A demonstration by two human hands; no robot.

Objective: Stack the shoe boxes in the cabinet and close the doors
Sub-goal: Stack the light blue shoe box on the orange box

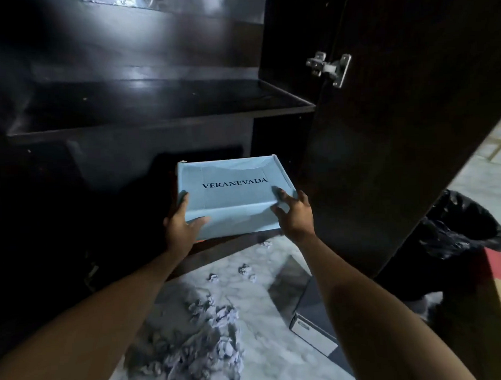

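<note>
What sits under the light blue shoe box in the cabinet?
A thin orange strip shows under the light blue shoe box by the left hand; what it belongs to is covered. The right hand touches the lid.

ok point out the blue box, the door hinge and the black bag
blue box (234, 190): head view, on the lid just below the printed name
door hinge (331, 68): head view, on the metal arm between cabinet wall and door
black bag (460, 225): head view, on the crinkled plastic at right, past the door
</note>
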